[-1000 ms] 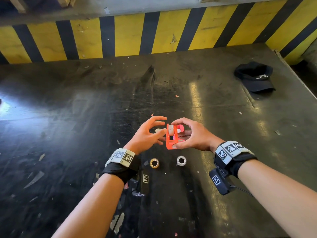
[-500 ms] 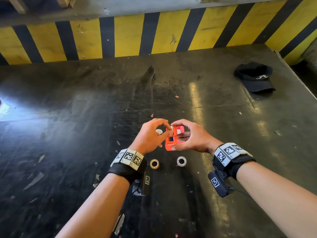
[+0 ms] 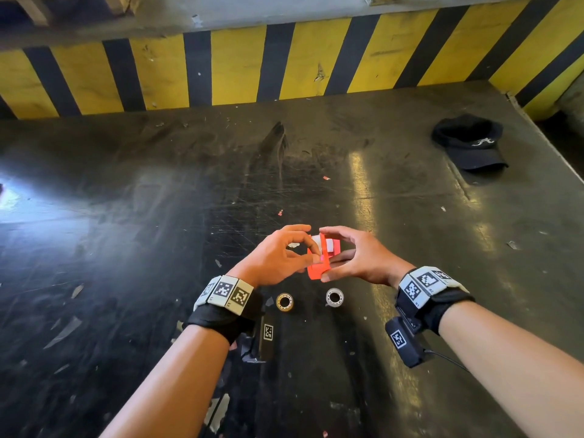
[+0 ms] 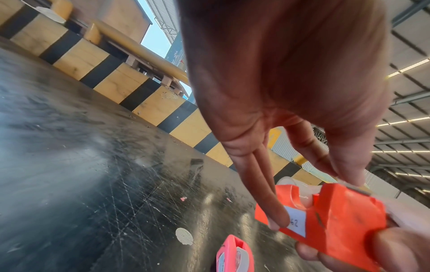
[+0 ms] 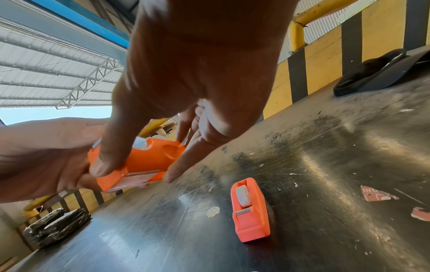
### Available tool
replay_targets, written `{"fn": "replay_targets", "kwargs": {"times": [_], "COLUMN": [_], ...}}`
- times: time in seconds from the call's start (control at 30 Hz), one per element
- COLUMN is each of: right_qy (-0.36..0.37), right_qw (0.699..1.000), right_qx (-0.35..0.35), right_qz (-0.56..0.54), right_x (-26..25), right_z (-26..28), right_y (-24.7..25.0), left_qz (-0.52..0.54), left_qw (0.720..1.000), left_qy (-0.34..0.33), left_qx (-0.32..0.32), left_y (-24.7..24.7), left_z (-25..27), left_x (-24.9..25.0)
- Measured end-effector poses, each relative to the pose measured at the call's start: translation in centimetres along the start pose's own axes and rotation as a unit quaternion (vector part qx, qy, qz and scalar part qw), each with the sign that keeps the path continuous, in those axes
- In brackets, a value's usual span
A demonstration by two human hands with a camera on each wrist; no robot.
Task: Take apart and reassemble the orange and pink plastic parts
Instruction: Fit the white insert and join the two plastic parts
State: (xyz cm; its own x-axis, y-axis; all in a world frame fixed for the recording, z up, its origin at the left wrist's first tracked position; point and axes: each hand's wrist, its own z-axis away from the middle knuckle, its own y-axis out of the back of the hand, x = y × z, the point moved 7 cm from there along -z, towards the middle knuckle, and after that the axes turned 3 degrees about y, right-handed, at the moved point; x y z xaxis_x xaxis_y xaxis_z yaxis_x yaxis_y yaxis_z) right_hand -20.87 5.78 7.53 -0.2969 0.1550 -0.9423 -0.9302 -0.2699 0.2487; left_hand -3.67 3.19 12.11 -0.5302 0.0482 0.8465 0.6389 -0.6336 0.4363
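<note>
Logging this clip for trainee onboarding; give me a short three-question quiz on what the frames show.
1. True or false: the left hand is holding the pink dispenser.
2. What grips the orange dispenser? A) left hand only B) right hand only C) both hands
3. How many loose tape rolls lie on the table near the wrists?
Key: 1 false, it stands on the table, untouched; 2 C; 3 two, a yellowish roll and a clear roll.
</note>
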Motion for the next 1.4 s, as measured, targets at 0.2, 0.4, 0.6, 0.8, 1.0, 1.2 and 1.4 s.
{"fn": "replay_targets", "kwargs": {"times": [0.2,0.4,0.6,0.8,1.0,1.2,1.4], "right_qy": [-0.011,-0.011,-0.004,-0.005,-0.004,-0.002,-0.009], "right_qw": [1.0,1.0,1.0,1.0,1.0,1.0,1.0], "right_qx": [0.0,0.01,0.016,0.013,0.011,0.012,-0.003], "right_qz": [0.003,0.0,0.017,0.022,0.011,0.013,0.018], "right_x": [0.5,0.9,0.7,0.8,0.8,0.8,1.1], "right_z": [-0.1,-0.5,-0.5,-0.4,-0.3,-0.2,0.1], "right_y": [-0.1,-0.2,-0.2,-0.1,-0.1,-0.1,-0.3], "left_qz": [-0.013,-0.033,-0.033,-0.008,0.021,0.014,-0.007], "left_qw": [0.999,0.999,0.999,0.999,0.999,1.0,1.0], "left_qy": [0.007,-0.006,-0.037,-0.032,-0.022,-0.014,-0.009], "left_qx": [-0.035,-0.021,0.019,0.003,0.026,0.012,0.003], "left_y": [-0.6,-0.6,-0.7,-1.1,-0.7,-0.8,-1.0], "left_z": [0.7,0.7,0.9,0.8,0.4,0.2,0.2], "left_x": [0.4,0.1,0.1,-0.2,-0.4,-0.4,-0.5]}}
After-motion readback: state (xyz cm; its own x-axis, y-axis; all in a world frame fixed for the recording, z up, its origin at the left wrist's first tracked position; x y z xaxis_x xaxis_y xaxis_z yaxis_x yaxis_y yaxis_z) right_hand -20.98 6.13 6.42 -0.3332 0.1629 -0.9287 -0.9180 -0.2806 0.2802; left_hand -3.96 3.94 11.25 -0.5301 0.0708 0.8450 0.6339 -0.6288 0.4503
